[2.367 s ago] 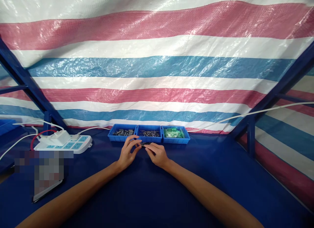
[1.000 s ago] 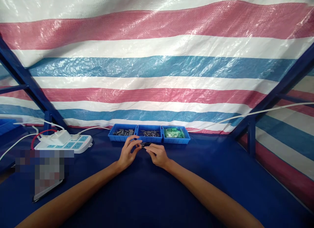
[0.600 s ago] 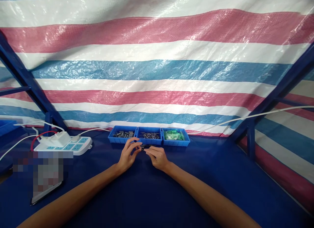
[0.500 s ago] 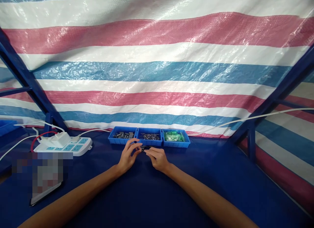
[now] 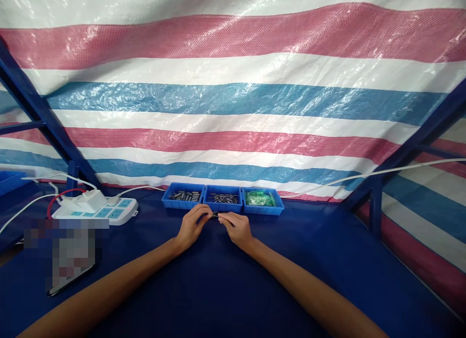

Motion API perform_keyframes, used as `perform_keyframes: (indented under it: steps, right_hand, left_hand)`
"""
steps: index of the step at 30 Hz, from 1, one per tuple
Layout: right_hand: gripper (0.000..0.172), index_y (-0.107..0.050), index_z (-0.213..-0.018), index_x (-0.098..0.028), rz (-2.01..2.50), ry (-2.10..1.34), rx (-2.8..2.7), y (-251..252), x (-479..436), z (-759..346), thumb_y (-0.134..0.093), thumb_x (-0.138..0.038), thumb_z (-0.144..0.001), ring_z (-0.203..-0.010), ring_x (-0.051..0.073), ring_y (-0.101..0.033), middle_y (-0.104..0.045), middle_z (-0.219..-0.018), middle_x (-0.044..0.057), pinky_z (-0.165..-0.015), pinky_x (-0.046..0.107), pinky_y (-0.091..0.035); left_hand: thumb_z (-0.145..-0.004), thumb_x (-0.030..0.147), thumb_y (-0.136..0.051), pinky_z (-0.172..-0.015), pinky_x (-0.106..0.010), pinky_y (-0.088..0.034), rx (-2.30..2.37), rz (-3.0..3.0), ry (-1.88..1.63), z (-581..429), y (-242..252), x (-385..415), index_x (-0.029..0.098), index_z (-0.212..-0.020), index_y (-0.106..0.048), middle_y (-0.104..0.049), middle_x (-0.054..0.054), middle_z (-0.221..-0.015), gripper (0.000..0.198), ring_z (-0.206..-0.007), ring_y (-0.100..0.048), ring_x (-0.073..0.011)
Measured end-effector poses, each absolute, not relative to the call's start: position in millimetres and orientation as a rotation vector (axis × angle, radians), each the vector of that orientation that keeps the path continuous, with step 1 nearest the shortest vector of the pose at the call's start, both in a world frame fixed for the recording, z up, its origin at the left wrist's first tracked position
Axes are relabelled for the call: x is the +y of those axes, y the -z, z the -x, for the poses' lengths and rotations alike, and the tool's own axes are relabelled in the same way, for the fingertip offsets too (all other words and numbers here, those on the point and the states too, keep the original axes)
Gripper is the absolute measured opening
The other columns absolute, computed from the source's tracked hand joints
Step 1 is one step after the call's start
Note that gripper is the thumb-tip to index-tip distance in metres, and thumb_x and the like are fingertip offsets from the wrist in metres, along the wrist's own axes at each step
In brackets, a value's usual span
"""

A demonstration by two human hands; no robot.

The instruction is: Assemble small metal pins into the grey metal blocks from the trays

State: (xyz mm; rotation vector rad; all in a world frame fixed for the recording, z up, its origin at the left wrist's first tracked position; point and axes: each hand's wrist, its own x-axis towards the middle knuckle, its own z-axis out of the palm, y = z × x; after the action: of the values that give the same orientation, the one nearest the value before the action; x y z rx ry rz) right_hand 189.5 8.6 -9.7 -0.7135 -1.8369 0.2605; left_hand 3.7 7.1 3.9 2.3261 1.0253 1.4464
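The dark blue cloth-covered bench (image 5: 225,289) fills the lower half of the frame, with the red, white and blue striped plastic tarpaulin (image 5: 233,100) hung behind it. At the bench's far edge, just above centre, three small blue plastic trays stand in a row, touching: the left tray of short grey metal cylinders (image 5: 183,196), the middle tray of thin dark metal pins (image 5: 223,198), and the right tray of green plastic pieces (image 5: 259,198). A white power strip with teal sockets (image 5: 98,210) lies at the left.

Your left hand (image 5: 191,227) and right hand (image 5: 237,228) meet just below the middle tray, fingertips pinched together on a small dark metal piece (image 5: 215,214) — too tiny to tell exactly what it is.

Keep both wrists resting on the cloth so the pinch stays steady. I would hold the piece low over the bench — if it slips, it lands close by rather than rolling off. Keep the fingertips clear of the joining end so you can see it, and press gently and straight.
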Motion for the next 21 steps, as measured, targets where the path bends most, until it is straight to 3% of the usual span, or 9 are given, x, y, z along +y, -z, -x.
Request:
perform_keyframes:
  steps: [5,9,14,16,21]
  right_hand:
    - [0.02,-0.069,-0.094,-0.017,1.009,-0.211,-1.584,-14.2,25.3,-204.3,-0.052,-0.025,-0.089,-0.065,0.016,-0.064,-0.07,-0.079,0.006,-0.066,0.028,-0.053]
    - [0.023,-0.068,-0.101,-0.019,1.201,-0.184,-1.881,-41.4,39.1,-220.0,-0.058,-0.016,-0.08,-0.075,0.017,-0.063,-0.068,-0.096,0.005,-0.069,0.028,-0.051]
    - [0.017,-0.067,-0.066,-0.018,1.378,-0.164,-2.317,-67.9,30.0,-230.8,-0.058,-0.012,-0.079,-0.06,0.016,-0.061,-0.064,-0.061,0.002,-0.06,0.024,-0.044]
    - [0.016,-0.065,-0.058,-0.017,1.525,-0.105,-2.468,-72.8,24.3,-235.1,-0.066,-0.012,-0.073,-0.056,0.017,-0.061,-0.062,-0.057,0.004,-0.055,0.024,-0.042]
    - [0.007,-0.069,-0.074,-0.014,1.673,0.057,-2.655,-70.8,17.5,-235.0,-0.069,-0.021,-0.075,-0.067,0.025,-0.066,-0.068,-0.073,0.013,-0.056,0.027,-0.044]
  left_hand:
    - [-0.091,0.026,-0.048,-0.077,-0.03,-0.048,1.071,-2.246,-1.492,-4.3,-3.1,5.8,0.017,-0.095,-0.057,-0.061,-0.008,-0.096,0.013,-0.086,-0.058,-0.016]
    - [-0.091,0.023,-0.047,-0.079,-0.031,-0.048,1.055,-2.252,-1.489,-5.3,-3.0,6.1,0.018,-0.097,-0.057,-0.06,-0.008,-0.098,0.012,-0.086,-0.058,-0.016]
    - [-0.09,0.022,-0.048,-0.078,-0.03,-0.048,1.066,-2.193,-1.548,-6.3,-2.3,7.2,0.018,-0.097,-0.058,-0.059,-0.008,-0.099,0.013,-0.085,-0.057,-0.0155]
    - [-0.09,0.022,-0.048,-0.077,-0.03,-0.048,1.062,-2.183,-1.551,-6.4,-2.0,7.4,0.018,-0.098,-0.058,-0.059,-0.008,-0.099,0.013,-0.084,-0.057,-0.0153]
    - [-0.09,0.02,-0.049,-0.078,-0.03,-0.047,1.078,-2.169,-1.515,-5.7,-2.3,7.3,0.018,-0.096,-0.058,-0.059,-0.007,-0.099,0.011,-0.082,-0.057,-0.0142]
